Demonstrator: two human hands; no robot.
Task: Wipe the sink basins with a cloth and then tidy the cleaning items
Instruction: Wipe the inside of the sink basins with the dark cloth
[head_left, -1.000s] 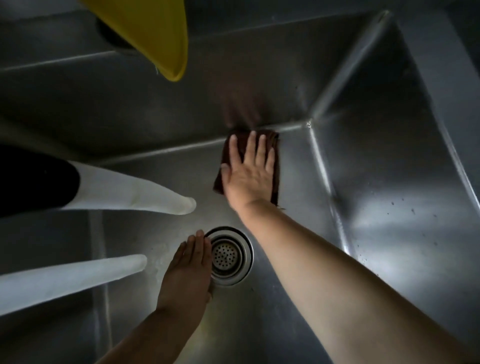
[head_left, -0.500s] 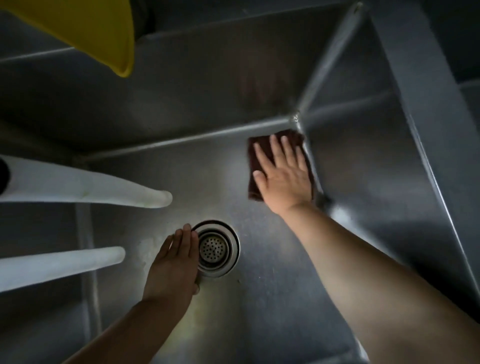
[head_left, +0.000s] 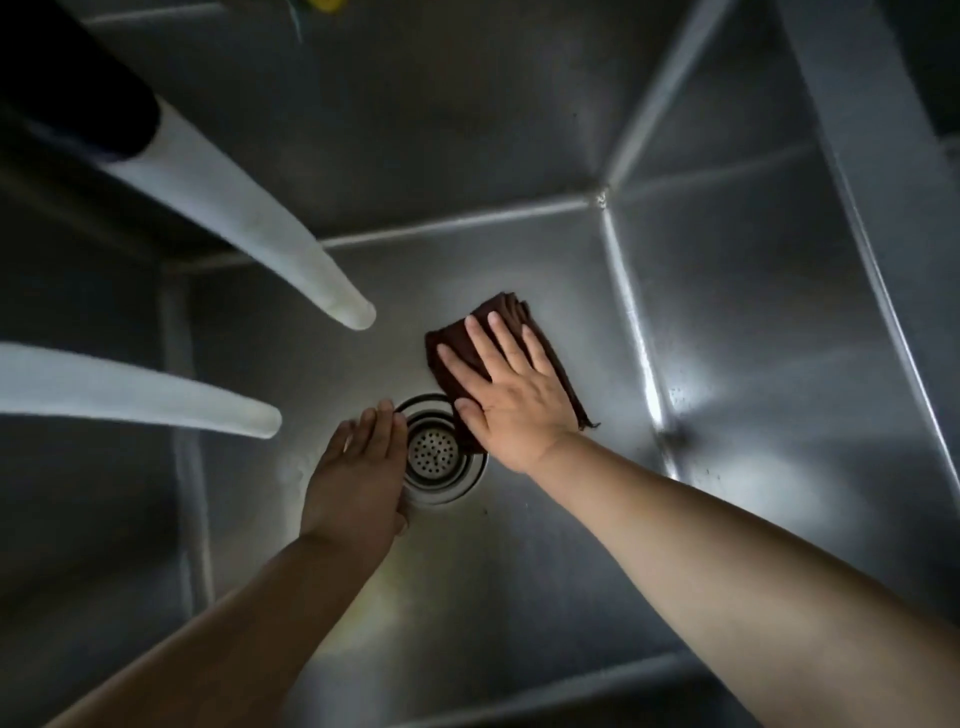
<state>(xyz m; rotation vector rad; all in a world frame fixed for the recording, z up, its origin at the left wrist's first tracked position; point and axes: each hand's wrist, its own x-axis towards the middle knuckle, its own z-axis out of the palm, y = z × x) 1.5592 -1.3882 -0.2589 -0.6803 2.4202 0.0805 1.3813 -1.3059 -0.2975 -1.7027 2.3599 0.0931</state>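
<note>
On the floor of the stainless-steel sink basin (head_left: 545, 561), right hand (head_left: 511, 402) lies flat, fingers straight and slightly spread, pressing a folded dark-brown cloth (head_left: 511, 317) against the metal. Cloth sits just right of and beyond the round perforated drain strainer (head_left: 435, 451), its near corner overlapping the drain rim. Left hand (head_left: 356, 480) rests palm-down on the basin floor, fingers straight and together, touching the drain's left edge. Two pale tapered spouts (head_left: 249, 228) reach in from the left, above the basin. Water specks on the right wall.
</note>
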